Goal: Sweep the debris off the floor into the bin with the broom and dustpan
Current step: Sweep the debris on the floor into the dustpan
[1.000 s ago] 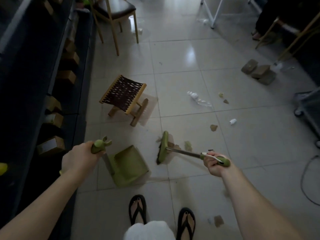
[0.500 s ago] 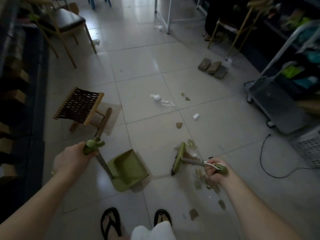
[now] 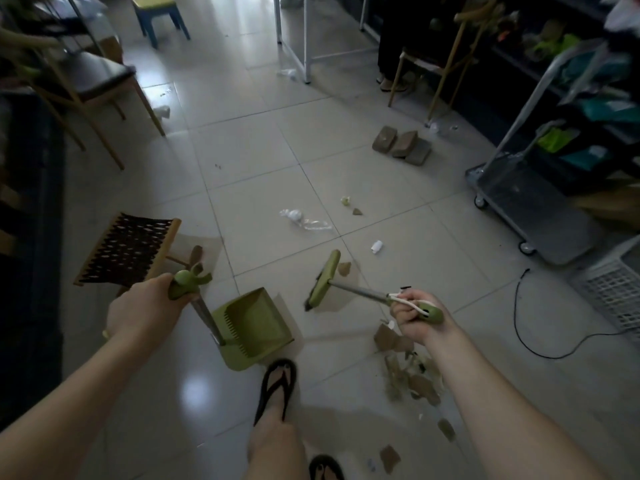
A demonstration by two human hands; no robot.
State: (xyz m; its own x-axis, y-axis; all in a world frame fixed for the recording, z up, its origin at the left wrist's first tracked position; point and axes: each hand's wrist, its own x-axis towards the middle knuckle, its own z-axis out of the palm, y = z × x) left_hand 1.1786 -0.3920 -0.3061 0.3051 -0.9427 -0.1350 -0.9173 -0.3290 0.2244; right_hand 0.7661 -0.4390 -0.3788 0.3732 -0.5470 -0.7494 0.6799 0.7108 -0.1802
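My left hand [image 3: 145, 310] grips the green handle top of the long-handled green dustpan [image 3: 254, 327], which rests on the tiled floor in front of my feet. My right hand [image 3: 414, 315] holds the green grip of the broom; its green head [image 3: 323, 280] sits on the floor right of the pan, beside a brown scrap [image 3: 344, 268]. A pile of brown cardboard scraps [image 3: 412, 372] lies under my right forearm. Further off lie a crumpled clear wrapper [image 3: 304, 220], a small white piece [image 3: 376, 246] and small bits [image 3: 349, 205]. No bin shows clearly.
A low woven stool [image 3: 126, 247] stands left of the dustpan. Three bricks [image 3: 401, 145] lie mid-floor at the back right. A wheeled metal cart [image 3: 530, 209], a white basket [image 3: 613, 289] and a black cable [image 3: 540, 341] are at right. Chairs [image 3: 93, 84] stand at the back left.
My view has swung right and forward. The broom head moved away from the dustpan to the right, and the scrap pile now lies beneath my right arm. One foot has stepped forward.
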